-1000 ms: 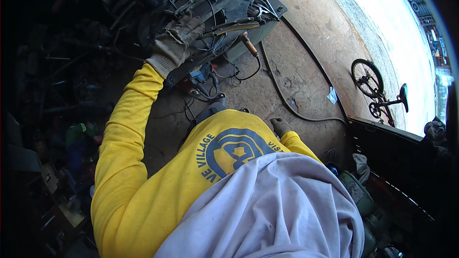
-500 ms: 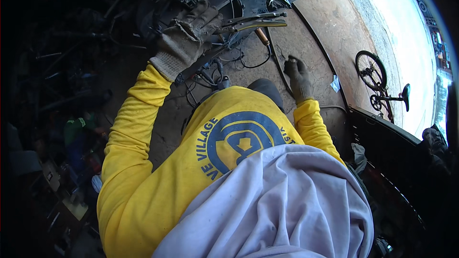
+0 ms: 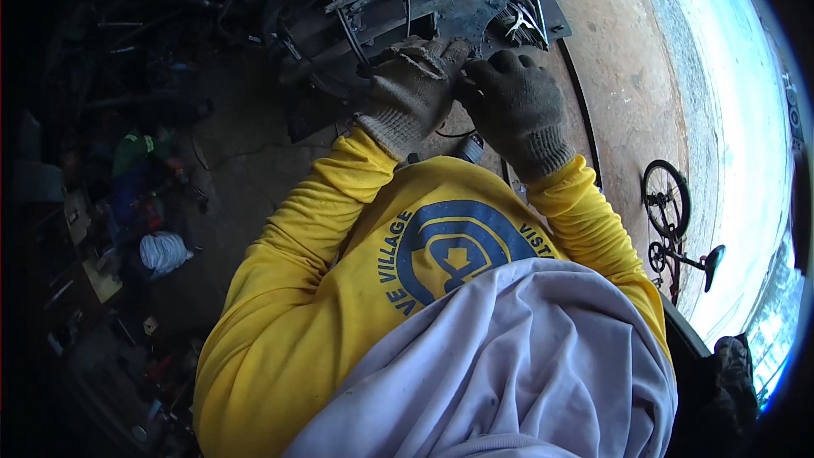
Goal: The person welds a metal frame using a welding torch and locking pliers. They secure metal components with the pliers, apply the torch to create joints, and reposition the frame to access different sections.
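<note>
The dark metal assembly (image 3: 398, 8) sits on the dirt ground just ahead of the person, at the top of the view: a blackened, greasy block of plates with curved wire loops, thin rods and a long flat bar lying across its top. The left hand (image 3: 413, 89), in a tan knit glove, rests on the assembly's near edge with its fingers curled over the metal; whether they are clamped on a part cannot be told. The right hand (image 3: 515, 104), in a dark glove, presses against the same edge right beside the left, fingers bent, its hold equally unclear. Half a second ago the right hand was lower and apart, down by the ground; now it has come up to meet the left. A bicycle (image 3: 674, 229) lies well off to the right.
</note>
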`<state>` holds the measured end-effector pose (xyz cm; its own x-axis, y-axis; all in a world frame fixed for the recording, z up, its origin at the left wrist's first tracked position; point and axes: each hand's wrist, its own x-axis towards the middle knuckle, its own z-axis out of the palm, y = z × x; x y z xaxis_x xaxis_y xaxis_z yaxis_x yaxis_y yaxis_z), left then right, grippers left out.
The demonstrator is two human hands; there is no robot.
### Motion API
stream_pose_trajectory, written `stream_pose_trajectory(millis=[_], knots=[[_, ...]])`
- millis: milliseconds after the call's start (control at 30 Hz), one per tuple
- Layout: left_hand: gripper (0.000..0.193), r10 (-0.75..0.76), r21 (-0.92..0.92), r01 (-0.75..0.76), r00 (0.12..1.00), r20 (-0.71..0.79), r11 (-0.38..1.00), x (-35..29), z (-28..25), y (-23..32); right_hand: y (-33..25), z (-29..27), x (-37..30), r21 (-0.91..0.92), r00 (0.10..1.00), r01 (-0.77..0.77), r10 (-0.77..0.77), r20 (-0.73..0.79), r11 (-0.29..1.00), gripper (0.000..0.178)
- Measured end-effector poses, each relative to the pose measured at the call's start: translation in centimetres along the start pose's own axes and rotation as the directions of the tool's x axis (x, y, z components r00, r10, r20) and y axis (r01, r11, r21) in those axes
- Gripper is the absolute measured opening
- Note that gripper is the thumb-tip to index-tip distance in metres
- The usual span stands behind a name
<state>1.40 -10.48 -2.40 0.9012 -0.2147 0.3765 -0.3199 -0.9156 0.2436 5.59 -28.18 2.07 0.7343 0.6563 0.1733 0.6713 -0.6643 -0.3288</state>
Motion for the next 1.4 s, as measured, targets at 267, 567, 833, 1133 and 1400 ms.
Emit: stream_pose_trajectory(millis=[267,567,833,1133,1400], knots=[[0.020,-0.074,0.069,0.077,0.996,-0.041,0.995,-0.5,0.6,0.4,0.8,-0.3,1.7,-0.009,0.958,0.161,-0.154,0.241,0.987,0.019],[0.016,-0.085,0.098,0.086,0.996,-0.011,0.991,0.2,0.4,0.4,1.2,-0.4,2.8,-0.021,0.906,0.286,-0.263,0.332,0.958,0.017],[0.035,0.120,-0.068,-0.146,0.949,-0.291,0.987,-1.2,-0.8,0.0,-3.6,-4.2,0.6,0.097,0.881,0.024,-0.067,0.469,0.995,0.025],[0.031,0.113,-0.429,-0.253,0.939,-0.326,0.867,-3.2,-1.5,-1.4,3.4,-3.5,-3.2,0.584,0.637,-0.769,0.248,0.730,0.259,0.060],[0.032,0.332,-0.495,-0.460,0.885,-0.327,0.737,-3.3,-0.3,-1.1,1.7,-0.1,-3.9,0.765,0.768,-0.636,0.175,0.616,0.100,0.046]])
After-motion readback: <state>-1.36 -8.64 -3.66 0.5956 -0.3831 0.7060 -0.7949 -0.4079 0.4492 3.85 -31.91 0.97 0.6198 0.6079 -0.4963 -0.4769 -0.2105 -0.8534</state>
